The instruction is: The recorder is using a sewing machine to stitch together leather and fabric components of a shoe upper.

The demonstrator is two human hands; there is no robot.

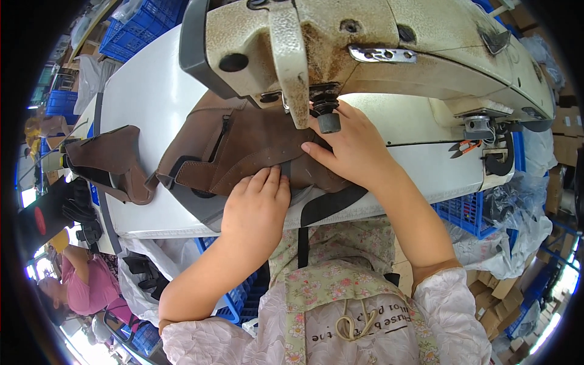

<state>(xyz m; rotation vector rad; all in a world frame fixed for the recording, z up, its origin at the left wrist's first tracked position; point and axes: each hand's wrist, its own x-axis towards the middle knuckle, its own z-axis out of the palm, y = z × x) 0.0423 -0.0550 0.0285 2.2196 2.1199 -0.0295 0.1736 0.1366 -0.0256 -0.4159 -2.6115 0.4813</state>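
Note:
A brown leather boot upper (243, 137) with stitched seams and a short zipper lies under the head of a sewing machine (340, 48). On its near edge my left hand (258, 201) presses down, fingers stretched out together over the leather. My right hand (356, 146) rests on the upper's right side, close to the needle area, thumb spread from the fingers. Part of those fingers is hidden behind the machine head. A dark strap (331, 205) hangs off the upper toward my apron. The needle's contact with the leather is hidden.
Another brown upper piece (115, 161) lies at the left of the white table (152, 67). Orange-handled thread snips (467, 148) sit at the right near the machine's end. Blue crates (465, 213) stand below and around the table. A person in pink (94, 283) is at the lower left.

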